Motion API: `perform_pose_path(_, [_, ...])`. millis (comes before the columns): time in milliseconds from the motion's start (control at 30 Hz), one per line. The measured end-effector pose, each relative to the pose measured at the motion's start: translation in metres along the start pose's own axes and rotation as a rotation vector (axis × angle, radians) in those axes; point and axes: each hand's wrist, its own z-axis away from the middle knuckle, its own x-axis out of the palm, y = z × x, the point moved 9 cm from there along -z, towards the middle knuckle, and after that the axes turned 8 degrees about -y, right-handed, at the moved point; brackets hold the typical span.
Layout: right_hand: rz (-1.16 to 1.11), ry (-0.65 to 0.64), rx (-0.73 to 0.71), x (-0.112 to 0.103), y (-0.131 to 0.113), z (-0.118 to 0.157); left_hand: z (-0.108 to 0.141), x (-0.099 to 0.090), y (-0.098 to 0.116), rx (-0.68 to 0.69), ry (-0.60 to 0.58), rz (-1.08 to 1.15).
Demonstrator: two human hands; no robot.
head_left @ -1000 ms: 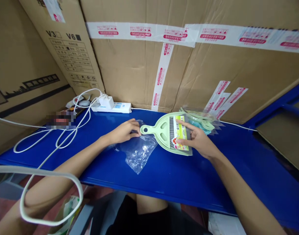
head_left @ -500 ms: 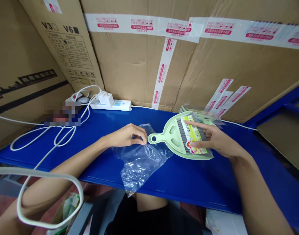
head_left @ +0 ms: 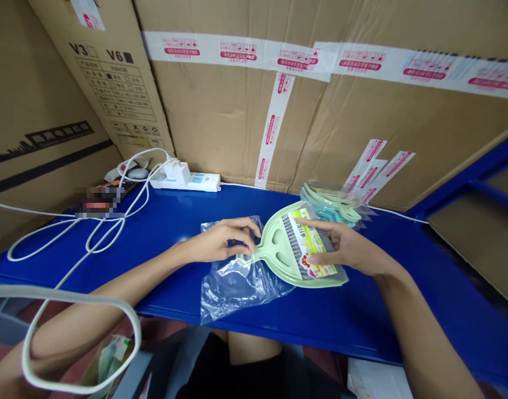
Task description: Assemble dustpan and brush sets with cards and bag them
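Observation:
A light green dustpan (head_left: pixel 275 244) lies tilted on the blue table, its handle pointing left. Against its pan rests a small brush with grey bristles (head_left: pixel 294 239) and a yellow printed label (head_left: pixel 309 244). My right hand (head_left: pixel 345 246) grips the set from the right, index finger and thumb across the label. A clear plastic bag (head_left: pixel 232 288) lies crumpled under and around the handle end. My left hand (head_left: pixel 226 239) is at the handle, with thumb and a fingertip pinching the bag there; the index finger is raised apart.
More wrapped dustpans (head_left: pixel 332 202), green and blue, lie behind my right hand. A white power strip (head_left: pixel 204 182) and looped white cables (head_left: pixel 108 221) occupy the back left. A white cable loop (head_left: pixel 135 327) hangs in front of my left forearm. Cardboard (head_left: pixel 220 122) walls the back.
The dustpan has moved left and slightly toward me, its handle end now within the bag by my left hand. The wrapped stack behind shows more.

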Motion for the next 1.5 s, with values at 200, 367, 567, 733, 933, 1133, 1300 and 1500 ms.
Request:
perform_pose_path(200, [0.173, 0.099, 0.012, -0.018, -0.018, 0.022, 0.0, 0.006, 0.002, -0.001, -0.011, -0.031])
perform_pose_path(367, [0.242, -0.037, 0.044, -0.002, -0.019, 0.024, -0.002, 0.009, 0.005, -0.006, -0.03, -0.043])
perform_pose_path(567, [0.182, -0.056, -0.049, 0.018, -0.023, 0.015, -0.003, 0.009, 0.011, 0.01, 0.004, -0.034])
perform_pose_path(733, [-0.005, -0.1, -0.019, 0.03, -0.016, 0.006, 0.001, 0.001, 0.01, -0.001, 0.084, -0.073])
perform_pose_path(933, [-0.125, -0.036, -0.048, 0.043, 0.001, -0.016, -0.001, 0.007, 0.019, 0.034, 0.081, -0.094])
perform_pose_path(1133, [-0.317, 0.205, -0.173, 0.036, 0.01, -0.031, 0.041, -0.082, -0.021, -0.329, 0.745, -0.332])
perform_pose_path(1300, [-0.316, 0.379, -0.315, 0.018, 0.008, -0.027, 0.052, -0.081, -0.086, -0.54, 0.743, 0.6])
perform_pose_path(1500, [-0.288, 0.487, -0.403, 0.018, -0.001, -0.019, 0.021, -0.029, -0.065, -0.423, 0.502, 0.967])
